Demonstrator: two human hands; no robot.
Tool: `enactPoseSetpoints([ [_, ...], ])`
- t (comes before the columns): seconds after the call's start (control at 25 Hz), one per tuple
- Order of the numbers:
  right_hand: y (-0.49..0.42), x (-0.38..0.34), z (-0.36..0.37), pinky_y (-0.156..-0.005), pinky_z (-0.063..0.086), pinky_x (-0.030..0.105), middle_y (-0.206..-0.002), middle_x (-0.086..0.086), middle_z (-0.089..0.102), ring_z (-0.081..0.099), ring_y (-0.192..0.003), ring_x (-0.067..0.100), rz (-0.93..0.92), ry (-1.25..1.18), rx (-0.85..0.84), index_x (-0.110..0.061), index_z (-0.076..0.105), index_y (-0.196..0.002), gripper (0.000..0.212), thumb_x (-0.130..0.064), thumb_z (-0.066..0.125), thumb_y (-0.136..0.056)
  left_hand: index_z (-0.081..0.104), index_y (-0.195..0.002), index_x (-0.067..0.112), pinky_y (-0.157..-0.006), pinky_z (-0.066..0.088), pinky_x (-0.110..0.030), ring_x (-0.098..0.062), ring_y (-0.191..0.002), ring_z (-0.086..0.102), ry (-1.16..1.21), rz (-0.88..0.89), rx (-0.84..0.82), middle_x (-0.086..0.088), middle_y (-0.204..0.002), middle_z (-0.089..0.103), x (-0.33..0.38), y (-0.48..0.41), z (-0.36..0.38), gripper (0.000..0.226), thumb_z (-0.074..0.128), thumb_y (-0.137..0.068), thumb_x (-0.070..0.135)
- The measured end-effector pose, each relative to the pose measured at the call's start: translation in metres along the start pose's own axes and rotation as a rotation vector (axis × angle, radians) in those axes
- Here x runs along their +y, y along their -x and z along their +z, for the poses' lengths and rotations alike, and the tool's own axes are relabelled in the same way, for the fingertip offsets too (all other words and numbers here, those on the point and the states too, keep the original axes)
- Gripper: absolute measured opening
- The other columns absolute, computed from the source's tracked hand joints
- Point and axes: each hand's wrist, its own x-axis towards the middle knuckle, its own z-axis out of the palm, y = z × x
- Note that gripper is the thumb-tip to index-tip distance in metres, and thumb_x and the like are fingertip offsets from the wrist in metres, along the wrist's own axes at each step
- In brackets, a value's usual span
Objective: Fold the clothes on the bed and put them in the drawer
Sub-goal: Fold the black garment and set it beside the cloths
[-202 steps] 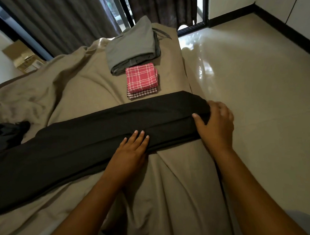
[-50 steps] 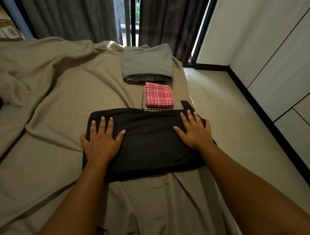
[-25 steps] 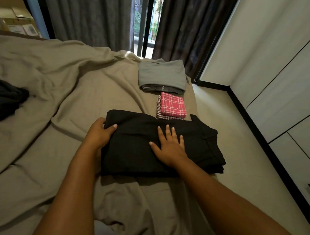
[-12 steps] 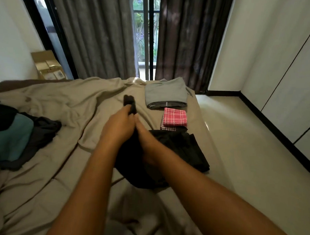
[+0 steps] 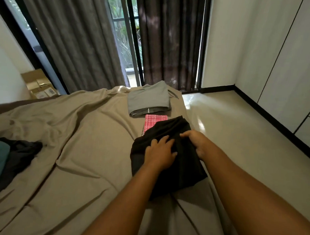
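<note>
Head view: left hand [image 5: 160, 153] presses flat, fingers spread, on black garment [image 5: 184, 170] on bed [image 5: 89, 150], right hand [image 5: 196, 142] grips its fold, garment overlapping red checked cloth [image 5: 153, 121].

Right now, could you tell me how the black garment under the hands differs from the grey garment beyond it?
The black garment is rumpled and part folded; the grey garment is a neat stack. The left hand presses and the right hand grips the black garment; the grey garment lies untouched. The black garment overlaps the red checked cloth; the grey garment lies beyond it. Both lie on the bed.
</note>
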Motion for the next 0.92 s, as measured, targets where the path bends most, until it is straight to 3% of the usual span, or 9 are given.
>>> enactPoseSetpoints([
  [0.08,-0.021,0.011,-0.005,-0.087,0.058,0.044,-0.106,0.02,0.073,0.07,-0.096,0.036,-0.014,0.031,0.021,-0.005,0.066,-0.124,0.029,-0.012,0.055,-0.098,0.013,-0.159,0.04,-0.116,0.026,-0.052,-0.025,-0.149,0.02,-0.199,-0.043,0.086,0.009,-0.169,0.005,-0.023,0.0,0.035,0.067,0.043,-0.101,0.056],
  [0.16,-0.034,0.012,-0.005,-0.079,0.057,0.037,-0.112,0.017,0.071,0.069,-0.097,0.03,-0.08,0.085,0.016,-0.008,0.064,-0.126,0.028,-0.007,0.05,-0.102,0.008,-0.16,0.038,-0.116,0.023,-0.05,-0.021,-0.15,0.018,-0.165,-0.101,0.229,0.011,-0.169,0.004,-0.043,0.002,0.048,0.069,0.037,-0.101,0.059],
  [0.28,-0.045,0.004,-0.008,-0.075,0.055,0.033,-0.116,0.011,0.071,0.069,-0.099,0.025,-0.17,0.07,-0.05,-0.015,0.065,-0.125,0.027,-0.008,0.049,-0.104,0.023,-0.157,0.025,-0.113,0.028,-0.051,-0.027,-0.146,0.026,0.017,-0.336,0.463,-0.001,-0.164,0.022,-0.067,-0.011,0.045,0.075,0.043,-0.096,0.065],
  [0.44,-0.063,0.004,-0.01,-0.084,0.056,0.036,-0.115,0.008,0.07,0.067,-0.104,0.025,-0.2,0.049,-0.045,-0.017,0.064,-0.125,0.025,-0.011,0.051,-0.105,0.048,-0.12,0.026,-0.094,0.05,-0.048,-0.029,-0.116,0.059,0.329,-0.421,0.395,-0.003,-0.123,0.061,-0.104,-0.04,0.029,0.062,0.055,-0.084,0.076],
  [0.52,-0.071,0.012,-0.012,-0.088,0.054,0.038,-0.126,0.013,0.065,0.064,-0.107,0.027,-0.172,0.315,0.101,-0.011,0.061,-0.126,0.025,-0.014,0.055,-0.103,0.043,-0.117,0.023,-0.088,0.055,-0.042,-0.027,-0.107,0.064,0.585,-0.466,0.373,-0.003,-0.117,0.062,-0.113,-0.046,0.029,0.065,0.066,-0.08,0.071],
  [0.6,-0.073,0.022,-0.01,-0.098,0.049,0.042,-0.137,0.014,0.057,0.058,-0.12,0.034,-0.209,0.761,0.327,-0.011,0.052,-0.138,0.041,-0.027,0.056,-0.101,0.041,-0.124,0.016,-0.092,0.055,-0.043,-0.031,-0.11,0.063,0.704,-0.604,0.353,-0.01,-0.126,0.059,-0.115,-0.052,0.03,0.078,0.074,-0.076,0.067],
  [0.68,-0.058,0.029,0.007,-0.1,0.045,0.045,-0.139,0.012,0.055,0.053,-0.125,0.034,-0.534,1.065,0.503,-0.016,0.048,-0.142,0.048,-0.04,0.053,-0.101,0.042,-0.133,0.008,-0.094,0.055,-0.046,-0.036,-0.113,0.061,0.843,-0.745,0.308,-0.015,-0.131,0.056,-0.115,-0.055,0.029,0.092,0.082,-0.071,0.062],
  [0.76,-0.042,0.038,0.032,-0.113,0.035,0.051,-0.155,0.009,0.043,0.04,-0.141,0.032,-0.714,1.201,0.349,-0.027,0.039,-0.151,0.061,-0.058,0.045,-0.099,0.048,-0.131,0.001,-0.082,0.057,-0.042,-0.035,-0.102,0.065,1.108,-0.772,0.292,-0.017,-0.122,0.062,-0.115,-0.053,0.023,0.086,0.089,-0.071,0.047],
  [0.92,-0.03,0.075,0.048,-0.12,0.011,0.066,-0.171,0.003,0.003,0.009,-0.156,0.034,-0.348,1.265,0.053,-0.048,-0.003,-0.158,0.086,-0.085,0.03,-0.088,0.068,-0.112,-0.005,-0.068,0.06,-0.036,-0.035,-0.085,0.075,1.484,-0.727,0.193,-0.02,-0.098,0.076,-0.123,-0.01,0.016,0.051,0.087,-0.076,0.026],
])
